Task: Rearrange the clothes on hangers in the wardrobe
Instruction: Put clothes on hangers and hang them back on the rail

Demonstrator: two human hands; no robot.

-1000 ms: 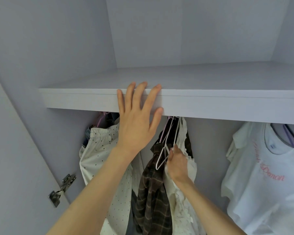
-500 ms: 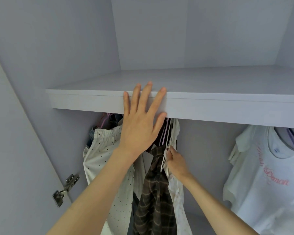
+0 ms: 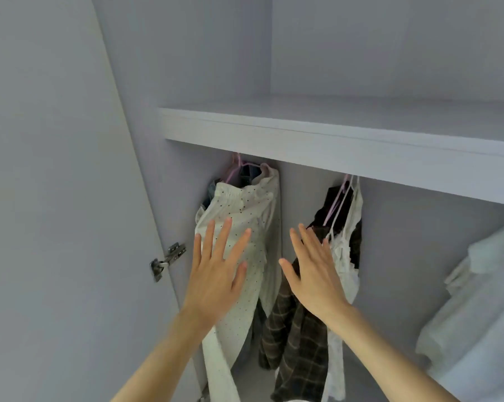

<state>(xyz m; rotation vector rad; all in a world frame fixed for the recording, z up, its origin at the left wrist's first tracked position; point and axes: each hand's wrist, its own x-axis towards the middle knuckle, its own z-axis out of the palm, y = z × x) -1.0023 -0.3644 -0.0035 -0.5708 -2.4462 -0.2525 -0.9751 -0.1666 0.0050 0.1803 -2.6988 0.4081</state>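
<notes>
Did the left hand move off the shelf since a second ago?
Yes. The left hand no longer touches the shelf edge; it has dropped well below it and now spreads open in front of the dotted garment.

Inside a pale lilac-grey wardrobe. A thick horizontal shelf of the same colour runs from the middle to the right edge, with an open compartment above it. The smooth back wall meets the left side panel in a vertical corner. An open door fills the left, held by a metal hinge. Light is soft and even.
</notes>
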